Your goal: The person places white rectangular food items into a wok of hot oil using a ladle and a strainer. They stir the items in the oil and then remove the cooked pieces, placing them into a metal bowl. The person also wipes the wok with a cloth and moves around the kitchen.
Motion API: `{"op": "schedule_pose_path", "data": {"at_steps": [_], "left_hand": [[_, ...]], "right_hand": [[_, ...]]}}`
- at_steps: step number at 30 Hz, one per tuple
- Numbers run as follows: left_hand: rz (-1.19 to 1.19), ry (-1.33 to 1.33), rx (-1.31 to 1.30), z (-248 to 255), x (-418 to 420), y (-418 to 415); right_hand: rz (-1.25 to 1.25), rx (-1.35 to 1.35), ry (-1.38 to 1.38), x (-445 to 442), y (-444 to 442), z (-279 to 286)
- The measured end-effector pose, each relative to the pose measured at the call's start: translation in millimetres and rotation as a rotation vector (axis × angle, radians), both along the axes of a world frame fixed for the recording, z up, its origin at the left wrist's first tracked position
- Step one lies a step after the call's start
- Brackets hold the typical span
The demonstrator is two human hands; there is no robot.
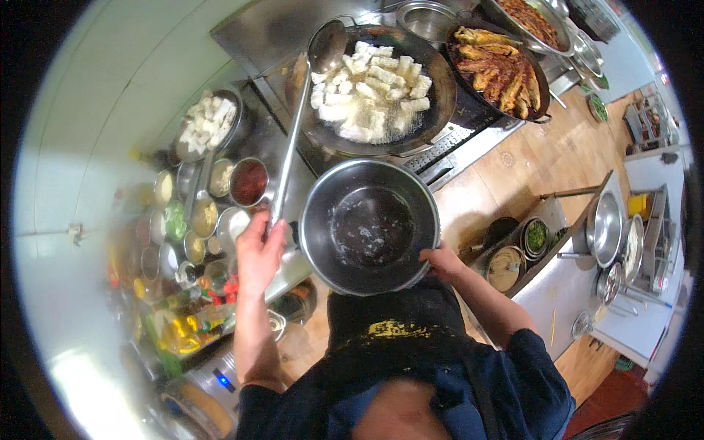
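My left hand point(260, 247) is closed around the handle of a long metal ladle point(293, 137). The ladle's bowl rests at the left rim of a large wok point(444, 118), where many white coated pieces point(379, 91) lie in bubbling oil. With my right hand point(440, 261) I grip the right rim of a deep metal pot point(368, 225), held in front of my apron, just below the wok. Whitish bits cling to the pot's dark inner bottom. My right fingers are partly hidden by the rim.
A pan of browned fried pieces point(498, 77) stands right of the wok, near a metal strainer point(426, 21). At left are a bowl of white pieces point(208, 124), a tin of red sauce point(248, 181), seasoning containers and bottles. A metal counter point(542, 305) with bowls stands at right.
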State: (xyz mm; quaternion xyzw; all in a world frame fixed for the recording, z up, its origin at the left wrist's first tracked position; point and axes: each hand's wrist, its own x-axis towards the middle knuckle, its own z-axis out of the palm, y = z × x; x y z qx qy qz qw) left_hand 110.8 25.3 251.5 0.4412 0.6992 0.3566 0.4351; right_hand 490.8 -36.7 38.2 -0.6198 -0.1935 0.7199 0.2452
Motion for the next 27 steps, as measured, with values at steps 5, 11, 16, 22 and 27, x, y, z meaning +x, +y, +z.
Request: {"op": "schedule_pose_path", "data": {"at_steps": [5,11,16,22,27], "left_hand": [[-0.233,0.525,0.232,-23.1,-19.7,70.2],[-0.39,0.849,0.369,-54.7,-27.2,143.1],[-0.422,0.785,0.252,-75.4,-19.2,155.4],[-0.377,0.524,0.05,-53.5,20.6,135.1],[-0.346,0.501,-0.059,-30.9,33.9,116.0]], "right_hand": [[-0.201,-0.012,-0.137,8.1,-46.8,46.5],[-0.555,-0.09,-0.203,56.0,-120.6,66.4],[-0.896,-0.075,-0.062,114.2,-201.3,42.0],[-1.34,0.102,0.125,198.4,-268.9,16.4],[-1.651,0.163,0.214,278.9,-314.1,-21.9]]}}
